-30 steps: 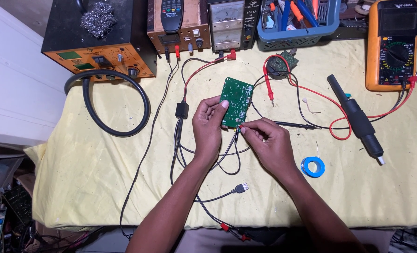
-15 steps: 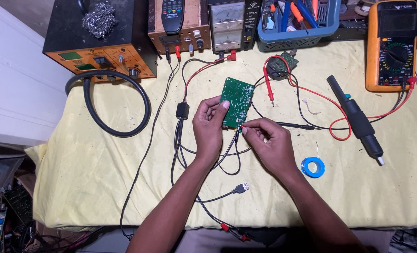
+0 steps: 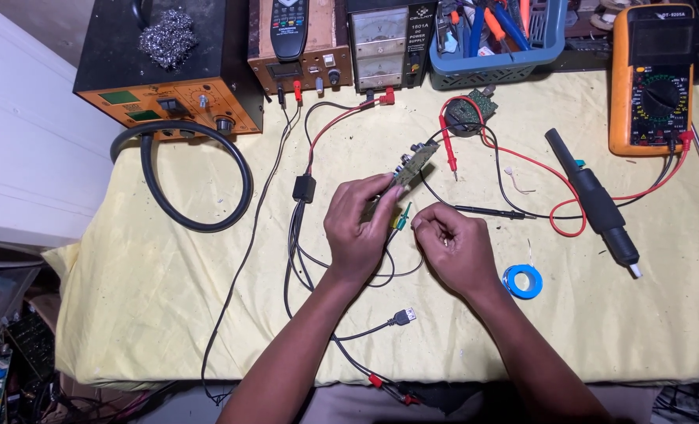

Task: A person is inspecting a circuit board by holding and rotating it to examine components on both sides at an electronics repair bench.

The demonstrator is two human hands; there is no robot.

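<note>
A small green circuit board (image 3: 412, 163) is held tilted on edge above the yellow-covered desk (image 3: 169, 314) in the closed grip of the left hand (image 3: 357, 228). A green clip lead (image 3: 402, 217) is pinched in the right hand (image 3: 453, 247), just beside the board, near a blue tape roll (image 3: 522, 281).

bench cloth (image 3: 169, 314): soft yellow fabric, wrinkled, matt | circuit board (image 3: 412, 163): hard green board, dull | multimeter (image 3: 654, 78): orange rubbery plastic case | steel wool (image 3: 167, 37): shiny tangled metal | hose (image 3: 196, 177): smooth black rubber | tape roll (image 3: 522, 280): glossy blue plastic | basket (image 3: 495, 63): blue plastic
</note>
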